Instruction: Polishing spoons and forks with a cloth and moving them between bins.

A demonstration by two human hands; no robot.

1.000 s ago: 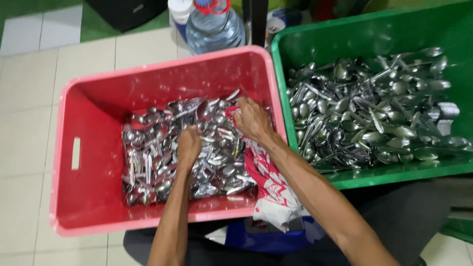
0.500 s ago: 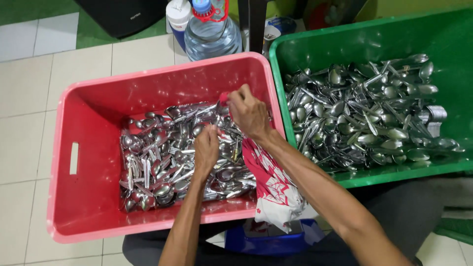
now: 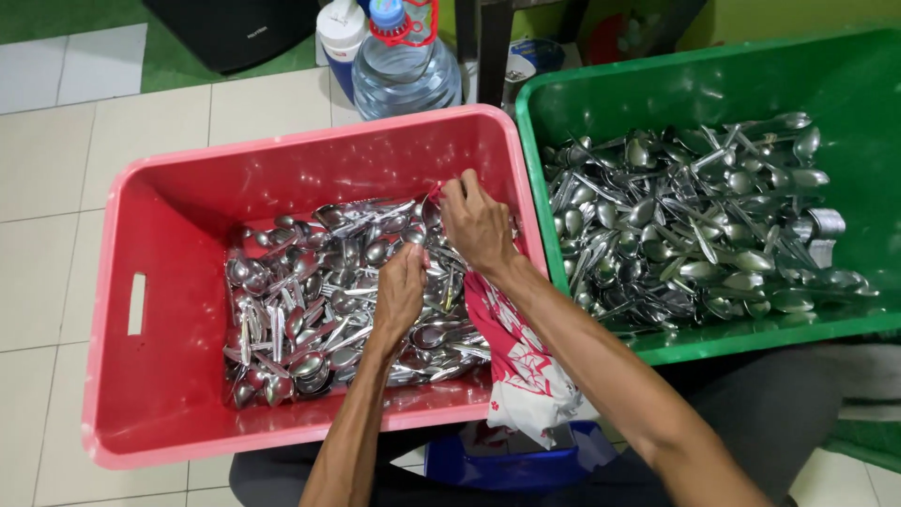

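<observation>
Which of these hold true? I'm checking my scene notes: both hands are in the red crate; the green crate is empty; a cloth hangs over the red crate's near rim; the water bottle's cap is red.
1. Both hands, left hand and right hand, are in the red crate: true.
2. The green crate is empty: false, it holds cutlery.
3. A cloth hangs over the red crate's near rim: true.
4. The water bottle has a red cap: false, it is blue.

Under the left hand (image 3: 402, 291) the grasped cutlery stayed hidden; the right hand (image 3: 477, 223) covered the cloth's (image 3: 522, 361) upper end, its grip unclear
</observation>
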